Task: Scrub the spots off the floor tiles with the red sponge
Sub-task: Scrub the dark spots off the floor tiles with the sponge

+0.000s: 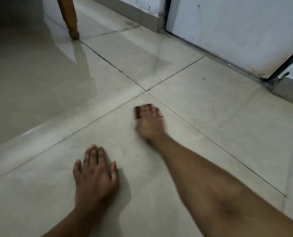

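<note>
Our right hand [149, 122] presses the red sponge [138, 112] under blurred fingers near the glossy tiles' [210, 103] grout cross; left hand [95, 175] lies flat, fingers spread.

Near floor: we see bare floor tiles [219, 106] all round both hands, open to the left, ahead and to the right.
Left hand [95, 175]: we see it flat on the tile, blocking the near stretch left of the right forearm.
Right hand [148, 121]: we see it on the red sponge [138, 112], just short of where four tiles meet; the forearm lies slantwise over the near right tiles.
Far left: we find a wooden furniture leg [70, 17] standing on the floor, well apart from the hands.
Far right: we meet a white door [236, 31] and a grey skirting board [133, 12] that close off the floor.
</note>
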